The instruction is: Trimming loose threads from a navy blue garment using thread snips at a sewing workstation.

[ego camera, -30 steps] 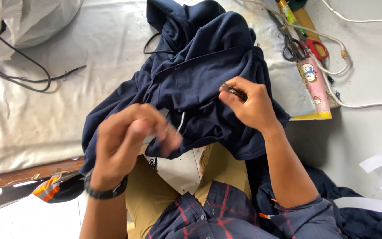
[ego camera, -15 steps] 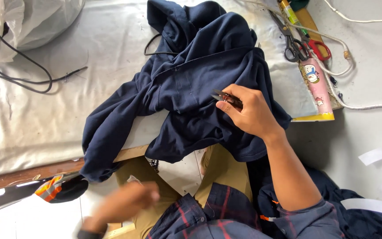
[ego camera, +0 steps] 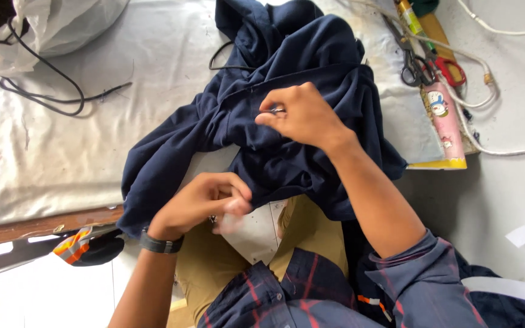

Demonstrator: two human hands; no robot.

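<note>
Two hands | right hand (ego camera: 302,115) pinches navy garment (ego camera: 287,152) | left hand (ego camera: 205,203) curled, grip unclear

A dark navy fabric garment (ego camera: 287,121) lies bunched on a white cloth-covered work board (ego camera: 50,152), spilling over its near edge onto the person's lap. The right hand (ego camera: 302,115) rests on the garment's middle, fingertips pinching a small metal tool (ego camera: 276,110). The left hand (ego camera: 205,203), a dark band on its wrist, is curled at the garment's near hem. Black-handled scissors (ego camera: 409,61) and a pink cylindrical tube (ego camera: 443,115) lie along the board's right edge, a black cord (ego camera: 50,91) near its far left corner.
</note>
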